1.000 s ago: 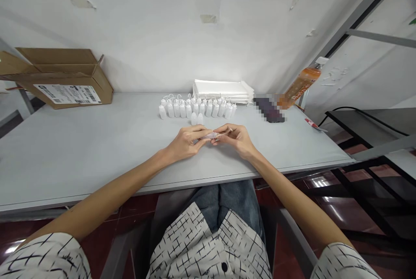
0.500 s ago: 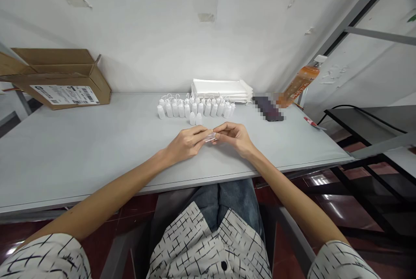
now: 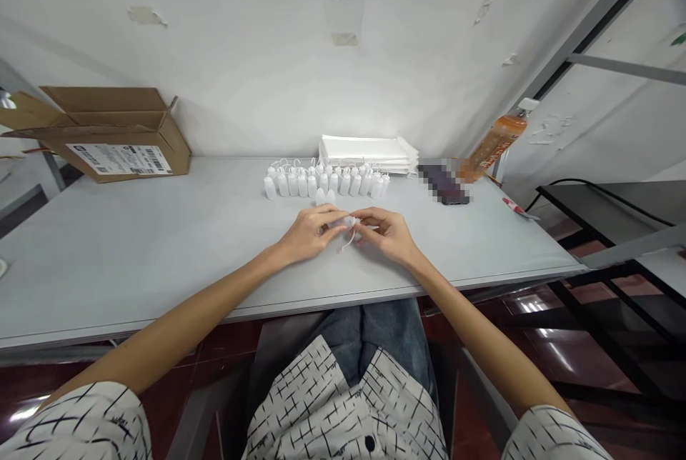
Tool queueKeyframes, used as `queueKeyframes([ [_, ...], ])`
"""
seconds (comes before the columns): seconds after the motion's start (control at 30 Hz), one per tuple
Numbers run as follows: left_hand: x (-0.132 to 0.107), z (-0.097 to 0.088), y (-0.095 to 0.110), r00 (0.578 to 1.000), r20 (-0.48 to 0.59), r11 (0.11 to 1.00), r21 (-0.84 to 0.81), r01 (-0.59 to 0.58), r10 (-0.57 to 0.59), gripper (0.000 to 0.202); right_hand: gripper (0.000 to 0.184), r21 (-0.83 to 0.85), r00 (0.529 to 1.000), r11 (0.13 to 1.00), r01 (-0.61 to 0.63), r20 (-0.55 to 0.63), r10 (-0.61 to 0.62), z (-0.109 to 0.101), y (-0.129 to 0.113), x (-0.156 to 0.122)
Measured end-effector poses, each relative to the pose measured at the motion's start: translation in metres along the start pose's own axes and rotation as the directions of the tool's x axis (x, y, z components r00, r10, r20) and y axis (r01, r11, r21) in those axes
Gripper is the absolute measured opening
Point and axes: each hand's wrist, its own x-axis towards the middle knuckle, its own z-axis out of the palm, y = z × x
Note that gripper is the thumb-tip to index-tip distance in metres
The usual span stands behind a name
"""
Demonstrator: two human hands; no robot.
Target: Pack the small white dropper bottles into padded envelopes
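At the far left, a cardboard box (image 3: pixel 115 138) with a shipping label is sitting on the pale surface (image 3: pixel 133 267). The left hand (image 3: pixel 308 235) is reaching in from that side, its fingers (image 3: pixel 329 222) curling closed around one end of a small translucent plastic piece (image 3: pixel 343 223), which is trailing a thin white loop (image 3: pixel 346 240). The piece is being held in the air above the surface, between both hands. It looks light and slick, so it could slip easily; its firmer body seems a safer hold than the soft loop. The right hand (image 3: pixel 389 235) is pinching the other end, its fingers (image 3: pixel 369 219) nearly closed. Behind them, white plastic squeeze bottles (image 3: pixel 321 183) are standing in a row before a stack of white packets (image 3: pixel 367 149). Farther right, a dark phone (image 3: pixel 442 185) is lying flat, and an orange-filled bottle (image 3: pixel 496 138) is leaning tilted.
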Motion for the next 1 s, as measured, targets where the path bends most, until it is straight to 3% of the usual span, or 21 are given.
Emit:
queueKeyframes([
  [0.1,0.000,0.001,0.000,1.000,-0.014,1.000,0.009,0.003,-0.003,0.022,0.038,0.059,0.996,0.997,-0.056,0.074,0.052,0.001,-0.002,0.000],
  [0.33,-0.002,0.004,0.001,0.994,-0.068,0.994,0.078,-0.080,0.085,0.021,0.037,0.162,0.993,0.982,-0.097,0.075,0.086,0.001,-0.007,0.001],
  [0.53,-0.006,0.007,-0.001,0.993,-0.022,0.968,0.224,-0.111,0.119,0.025,0.037,0.192,0.990,0.972,-0.133,0.079,0.120,0.002,-0.002,0.002],
  [0.7,-0.002,0.004,0.005,0.991,0.074,0.975,0.202,0.094,-0.111,0.026,0.040,0.137,0.988,0.979,-0.152,0.042,0.148,0.000,-0.003,0.004],
  [0.83,0.004,-0.001,0.008,0.954,0.143,0.959,-0.068,0.275,-0.264,0.033,0.043,0.148,0.989,0.978,-0.148,0.008,0.149,-0.003,-0.007,0.004],
  [1.0,0.007,-0.004,0.008,0.868,0.238,0.757,-0.425,0.497,-0.437,0.047,0.041,0.105,0.989,0.991,-0.088,-0.105,0.099,-0.006,-0.010,0.004],
])
